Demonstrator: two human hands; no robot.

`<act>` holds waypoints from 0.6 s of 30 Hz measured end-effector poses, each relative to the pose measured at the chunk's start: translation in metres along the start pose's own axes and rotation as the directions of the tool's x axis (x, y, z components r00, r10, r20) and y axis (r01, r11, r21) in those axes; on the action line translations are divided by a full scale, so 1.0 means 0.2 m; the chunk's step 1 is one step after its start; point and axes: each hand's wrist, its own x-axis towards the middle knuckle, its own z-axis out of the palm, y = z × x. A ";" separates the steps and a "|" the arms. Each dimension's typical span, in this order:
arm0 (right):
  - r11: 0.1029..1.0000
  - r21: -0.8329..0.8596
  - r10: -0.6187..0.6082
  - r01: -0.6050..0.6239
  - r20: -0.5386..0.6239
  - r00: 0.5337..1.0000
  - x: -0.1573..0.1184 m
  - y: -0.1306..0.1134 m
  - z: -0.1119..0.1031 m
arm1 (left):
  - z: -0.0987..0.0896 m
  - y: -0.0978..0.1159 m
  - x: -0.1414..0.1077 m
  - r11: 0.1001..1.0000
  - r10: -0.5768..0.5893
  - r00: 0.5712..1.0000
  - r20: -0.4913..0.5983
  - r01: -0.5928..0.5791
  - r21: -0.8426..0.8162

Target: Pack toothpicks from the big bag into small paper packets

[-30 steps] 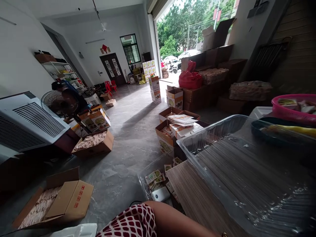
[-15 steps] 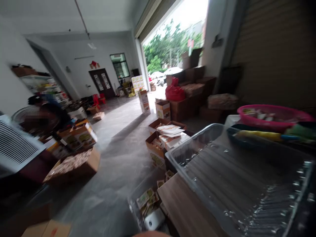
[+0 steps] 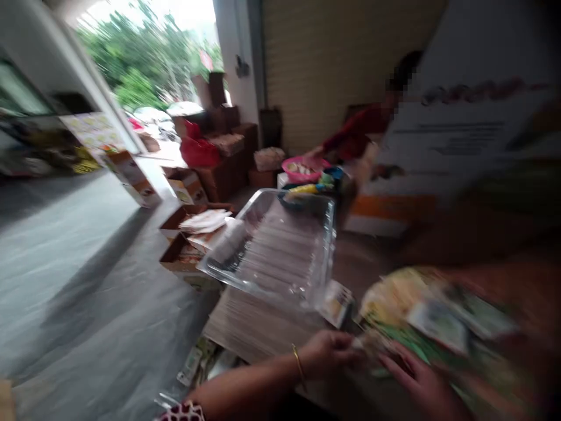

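My left hand (image 3: 326, 354), with a gold bracelet at its wrist, is closed at the fingertips on a small pale packet (image 3: 370, 346), blurred by motion. On the packet's other side is my right hand (image 3: 418, 374), its fingers also closed on it. Past my right hand lies a yellow and green bag (image 3: 394, 295) with white printed packets (image 3: 438, 324) on top. A small white box or packet (image 3: 336, 301) lies beyond my left hand, beside a large clear plastic tray (image 3: 263, 286). The tray rests partly on a brown board (image 3: 245, 321).
Open cartons (image 3: 175, 257) with white packets stand left of the tray. Behind it, a person in red (image 3: 357, 131) reaches into a pink basin (image 3: 287, 169). A large white printed carton (image 3: 394, 202) rises at right. Stacked brown boxes (image 3: 223, 175) are near the doorway.
The view has swung to the right, so the tray now sits near the middle. Both my hands, the small packet and the person in red have come into view.
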 end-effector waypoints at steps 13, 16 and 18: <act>0.982 0.154 0.096 -0.113 0.114 0.989 0.06 -0.07 -0.05 | -0.12 0.02 -0.24 0.772 0.467 0.853 -0.232 -0.266 0.577; 0.985 0.128 0.081 -0.113 0.229 0.970 0.23 -0.12 0.07 | -0.12 -0.02 -0.30 0.539 0.652 0.749 -0.118 -0.349 0.766; 0.992 0.068 0.080 -0.104 0.288 0.954 0.32 -0.14 0.14 | -0.11 -0.03 -0.31 0.360 0.684 0.729 0.039 -0.383 0.851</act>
